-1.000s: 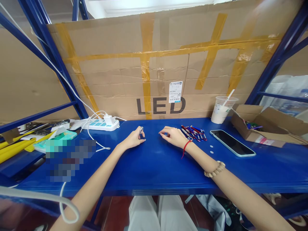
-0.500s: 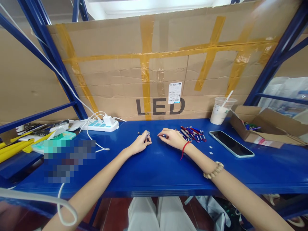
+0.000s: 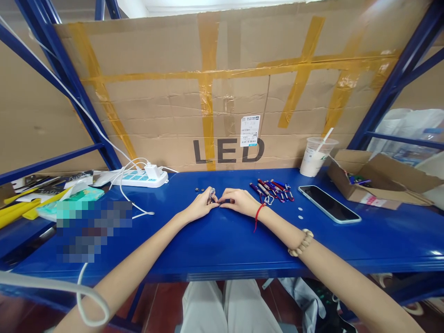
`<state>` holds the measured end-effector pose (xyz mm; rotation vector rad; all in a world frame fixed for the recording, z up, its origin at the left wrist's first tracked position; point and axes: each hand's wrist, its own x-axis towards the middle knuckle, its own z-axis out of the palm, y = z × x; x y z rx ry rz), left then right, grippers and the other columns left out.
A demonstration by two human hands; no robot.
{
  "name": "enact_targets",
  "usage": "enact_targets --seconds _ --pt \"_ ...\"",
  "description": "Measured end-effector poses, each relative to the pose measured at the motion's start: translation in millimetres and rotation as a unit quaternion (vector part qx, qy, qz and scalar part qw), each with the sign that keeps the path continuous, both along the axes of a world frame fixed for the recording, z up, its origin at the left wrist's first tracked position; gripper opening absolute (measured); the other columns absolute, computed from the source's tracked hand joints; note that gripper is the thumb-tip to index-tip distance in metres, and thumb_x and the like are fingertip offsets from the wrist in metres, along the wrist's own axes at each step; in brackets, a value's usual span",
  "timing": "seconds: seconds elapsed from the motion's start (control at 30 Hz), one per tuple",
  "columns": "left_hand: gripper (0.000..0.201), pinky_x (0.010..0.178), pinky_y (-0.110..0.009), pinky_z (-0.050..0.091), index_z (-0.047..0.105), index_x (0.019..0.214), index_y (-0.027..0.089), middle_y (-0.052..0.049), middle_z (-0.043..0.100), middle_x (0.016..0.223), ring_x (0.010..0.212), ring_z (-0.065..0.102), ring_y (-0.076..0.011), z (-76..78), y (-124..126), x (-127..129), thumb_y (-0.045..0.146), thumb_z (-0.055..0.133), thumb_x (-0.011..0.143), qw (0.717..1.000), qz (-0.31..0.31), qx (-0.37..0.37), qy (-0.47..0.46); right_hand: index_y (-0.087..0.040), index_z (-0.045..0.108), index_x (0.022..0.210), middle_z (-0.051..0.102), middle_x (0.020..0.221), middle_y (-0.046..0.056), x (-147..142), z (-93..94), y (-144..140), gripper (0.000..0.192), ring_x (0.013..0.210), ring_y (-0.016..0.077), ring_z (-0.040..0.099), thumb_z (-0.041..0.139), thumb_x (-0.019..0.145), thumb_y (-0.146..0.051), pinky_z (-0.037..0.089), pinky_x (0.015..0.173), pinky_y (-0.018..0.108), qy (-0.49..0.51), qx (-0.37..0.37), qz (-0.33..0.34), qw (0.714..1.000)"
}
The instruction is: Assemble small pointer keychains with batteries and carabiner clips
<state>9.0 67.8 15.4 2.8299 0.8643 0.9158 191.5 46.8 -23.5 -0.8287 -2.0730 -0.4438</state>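
Blue shelf [image 3: 222,240]: two hands [image 3: 222,203] pinch one small metal piece [image 3: 211,195].

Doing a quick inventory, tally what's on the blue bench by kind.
Phone: 1
Cup: 1
Power strip: 1
Cardboard box: 1
Pile of small keychain lights: 1, too tangled to count singly
Total: 5

Both hands [image 3: 222,203] around small flashlight [image 3: 211,195]

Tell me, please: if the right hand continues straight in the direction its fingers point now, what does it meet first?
The right hand points left, toward the left hand. It would meet that hand's fingertips and the small metal piece they hold; they seem almost touching already.
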Motion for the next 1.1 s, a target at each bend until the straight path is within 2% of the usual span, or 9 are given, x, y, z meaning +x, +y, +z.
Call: enact_targets --seconds 0.33,0.4,0.5,0.63,0.8,0.93,1.1 --pt "0.023 0.059 -0.022 0.038 0.034 0.077 0.021 0.003 0.058 0.077 0.057 0.044 -0.0073 2.0 0 -1 0.027 0.055 0.072 1.000 0.000 0.022 -0.001 -0.024 0.066 0.096 0.063 0.090 0.000 0 -1.2 3 0.019 0.064 0.0086 0.054 0.060 0.080 -0.032 0.032 0.054 0.020 0.028 -0.013 -0.001 1.000" --pt "0.025 0.059 -0.022 0.038 0.033 0.075 0.021 0.003 0.058 0.077 0.056 0.043 -0.0068 6.4 -2 -2 0.028 0.057 0.071 0.999 0.015 0.045 -0.017 -0.024 0.065 0.099 0.063 0.089 0.000 0 -1.4 2 0.022 0.063 0.0085 0.054 0.060 0.080 -0.033 0.033 0.054 0.020 0.035 -0.016 -0.007 0.999" --pt "0.029 0.061 -0.022 0.038 0.033 0.074 0.021 0.004 0.060 0.075 0.056 0.043 -0.0072 14.1 -6 -6 0.030 0.060 0.069 0.995 0.038 0.078 -0.040 -0.025 0.068 0.092 0.063 0.091 0.000 0 -1.7 2 0.019 0.063 0.0083 0.054 0.057 0.081 -0.035 0.034 0.055 0.020 0.024 -0.016 -0.019 0.999" --pt "0.036 0.059 -0.023 0.037 0.033 0.074 0.022 0.003 0.063 0.078 0.055 0.044 -0.0085 19.1 -3 -13 0.034 0.065 0.064 0.994 0.075 0.073 -0.011 -0.025 0.070 0.087 0.062 0.092 0.001 0 -1.9 2 0.017 0.064 0.0082 0.054 0.056 0.082 -0.033 0.034 0.056 0.020 0.007 -0.009 -0.017 1.000" --pt "0.029 0.059 -0.023 0.035 0.039 0.075 0.021 0.002 0.063 0.077 0.056 0.045 -0.0093 14.0 6 -13 0.035 0.062 0.067 0.992 0.093 0.074 0.030 -0.023 0.069 0.083 0.062 0.091 0.000 0 -1.4 3 0.015 0.062 0.0071 0.053 0.058 0.080 -0.032 0.033 0.054 0.020 0.027 -0.028 -0.012 0.999" --pt "0.024 0.057 -0.023 0.033 0.045 0.076 0.020 0.002 0.059 0.075 0.058 0.045 -0.0096 9.7 4 -8 0.038 0.060 0.070 0.992 0.077 0.090 0.035 -0.022 0.067 0.082 0.062 0.090 0.000 0 -1.4 3 0.014 0.059 0.0066 0.052 0.059 0.078 -0.032 0.032 0.053 0.020 0.042 -0.042 -0.010 0.998" --pt "0.027 0.057 -0.023 0.032 0.046 0.068 0.018 0.002 0.050 0.068 0.059 0.043 -0.0095 7.6 -3 -3 0.042 0.051 0.078 0.989 0.056 0.131 0.037 -0.021 0.066 0.080 0.063 0.089 -0.001 -1 -1.4 2 0.011 0.058 0.0065 0.053 0.060 0.077 -0.030 0.031 0.052 0.020 0.049 -0.045 -0.018 0.998"
